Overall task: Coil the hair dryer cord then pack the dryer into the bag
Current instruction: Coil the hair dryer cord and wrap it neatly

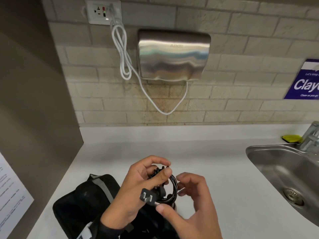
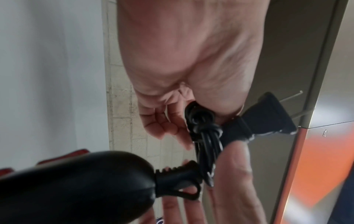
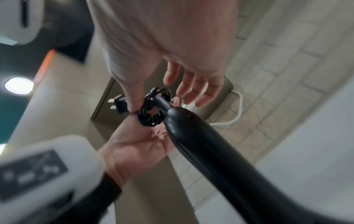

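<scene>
Fingers (image 1: 162, 177) of the left hand (image 1: 136, 190) curl round a black bundle of cord (image 1: 170, 188), thumb pressed on its top, while the right hand (image 1: 189, 204) pinches the bundle's lower edge with its thumb, the other fingers loosely spread and holding nothing. Both hands are raised above the white counter (image 1: 198, 152), palms turned toward each other, just left of the steel sink (image 1: 284, 169).

The hair dryer (image 3: 201, 144), seen clearly only from the wrist views, hangs below the coil with its long axis running from the bundle down toward the person; the ribbed strain relief (image 2: 178, 175) meets the cord at the upper end. The black bag (image 1: 82, 200) lies on the counter to the left of the sink, directly under the left wrist, near the counter's front edge. The plug (image 1: 147, 196) sticks out of the coil toward the person, its two flat prongs pointing down and to the left.

Bare counter runs from the hands back to the tiled wall (image 1: 241, 66), and between the hands and the sink rim. On that wall above hangs a metal hand dryer (image 1: 174, 54), its white cable (image 1: 120, 54) looped to an outlet (image 1: 103, 11).
</scene>
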`<state>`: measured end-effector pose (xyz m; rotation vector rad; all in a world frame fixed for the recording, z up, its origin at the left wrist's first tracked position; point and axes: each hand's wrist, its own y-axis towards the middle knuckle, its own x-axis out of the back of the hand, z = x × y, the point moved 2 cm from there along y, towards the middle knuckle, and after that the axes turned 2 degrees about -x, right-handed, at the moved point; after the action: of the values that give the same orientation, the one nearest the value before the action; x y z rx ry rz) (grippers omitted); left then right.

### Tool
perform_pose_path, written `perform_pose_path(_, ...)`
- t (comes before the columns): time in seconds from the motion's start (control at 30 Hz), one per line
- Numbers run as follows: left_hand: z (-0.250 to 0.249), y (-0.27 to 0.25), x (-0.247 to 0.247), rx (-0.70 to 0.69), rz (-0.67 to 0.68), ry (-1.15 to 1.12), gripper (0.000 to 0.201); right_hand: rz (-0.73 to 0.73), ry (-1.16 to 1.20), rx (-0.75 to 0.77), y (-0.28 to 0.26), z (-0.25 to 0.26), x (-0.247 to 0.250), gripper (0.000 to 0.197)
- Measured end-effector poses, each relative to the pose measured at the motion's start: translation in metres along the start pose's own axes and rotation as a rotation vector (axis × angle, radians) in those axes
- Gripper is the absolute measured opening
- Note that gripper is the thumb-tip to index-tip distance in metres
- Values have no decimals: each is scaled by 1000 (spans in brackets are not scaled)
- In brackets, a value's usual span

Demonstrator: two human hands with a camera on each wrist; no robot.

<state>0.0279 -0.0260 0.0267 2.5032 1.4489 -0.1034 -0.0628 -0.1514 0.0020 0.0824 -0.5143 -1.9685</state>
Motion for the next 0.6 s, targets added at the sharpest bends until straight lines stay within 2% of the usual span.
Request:
perform_pose_path(0.1,-3,-1,-3,-37,10,63,19,-46,-220,265,-4,8,1,69)
perform_pose_path(0.27,-7,-2,-8,-102,1,132,28,-27,-366,438,-3,12,2,53)
perform_pose_path(0.33,-8,-3,-7,-111,-12,165,24,-18,-316,442,-2,12,3,44)
perform_pose_path(0.5,-11,-2,-2,-95,-32,130,23,1,71,331,0,5,17,21)
perform_pose_path(0.6,-10,0,-2,-74,-35,100,22,22,156,320,-3,-12,21,19)
